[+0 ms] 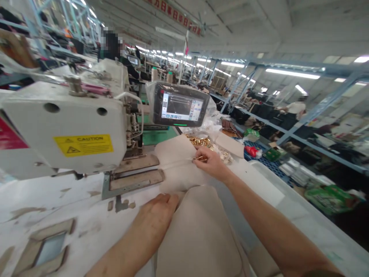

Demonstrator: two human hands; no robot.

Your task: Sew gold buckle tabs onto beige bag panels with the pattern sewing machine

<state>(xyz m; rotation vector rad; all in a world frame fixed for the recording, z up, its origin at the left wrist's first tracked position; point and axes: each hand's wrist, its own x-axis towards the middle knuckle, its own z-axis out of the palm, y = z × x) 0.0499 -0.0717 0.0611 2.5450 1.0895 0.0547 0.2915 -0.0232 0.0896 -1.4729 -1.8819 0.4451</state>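
Note:
A beige leather-like piece (pixel 180 169) lies flat on the white work table, just right of the sewing machine's clamp plate (pixel 135 175). My right hand (pixel 210 163) rests on its far edge, fingers pinched on a small gold metal fitting (pixel 201 157). My left hand (pixel 157 215) lies knuckles up on the near edge of a second, larger beige piece (pixel 198 234) close to me; its fingers are curled under the edge. A heap of gold fittings (pixel 201 141) sits just beyond my right hand.
A white industrial sewing machine (pixel 62 127) with a yellow caution label fills the left. A touch-screen control panel (pixel 180 104) stands behind the work. A blue crate (pixel 268 163) and shelving with other workers lie to the right. The table edge (pixel 288 200) runs along the right.

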